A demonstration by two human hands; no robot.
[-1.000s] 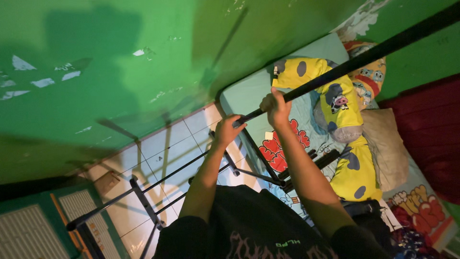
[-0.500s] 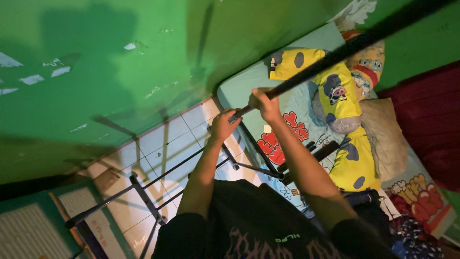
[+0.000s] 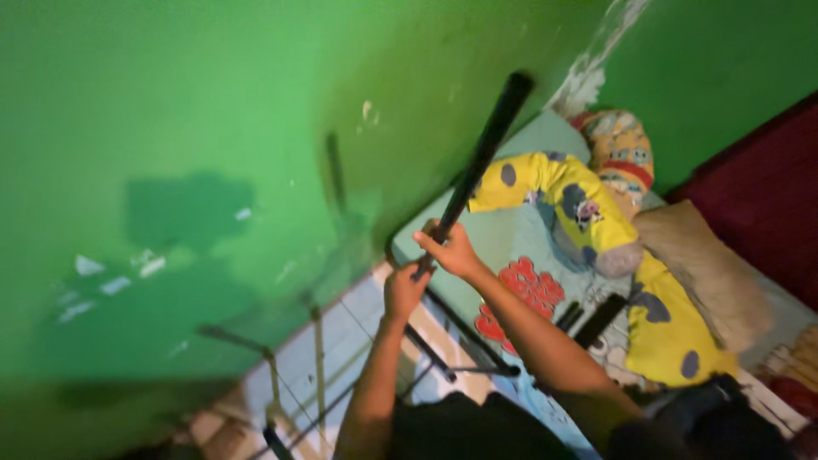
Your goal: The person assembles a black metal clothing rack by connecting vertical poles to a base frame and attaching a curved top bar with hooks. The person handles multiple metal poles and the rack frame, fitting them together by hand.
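A long black pole point(image 3: 481, 166) is gripped near its lower end by both hands and is held raised, slanting up and away over the near edge of the bed point(image 3: 511, 247), with its far tip blurred against the green wall point(image 3: 213, 128). The right hand point(image 3: 450, 250) is clenched around the pole just above the left hand point(image 3: 404, 290), which is also closed on it, lower down and toward the floor side of the bed. The pole is judged to be already lifted free and in hand, not resting on anything that can be seen; whether its lower end touches the metal frame point(image 3: 452, 358) beside the bed cannot be told, since the hands and forearms hide it. Thinner dark rods point(image 3: 315, 366) stand on the tiled floor point(image 3: 341, 349), off the bed's near edge, apart from the pole. On the bed lie a yellow spotted bolster point(image 3: 588, 204), a tan pillow point(image 3: 699, 264) and two short dark pieces point(image 3: 596, 319) near the bolster, none of them touched. The handling seems to be midway: the pole is taken up, yet it is set nowhere.
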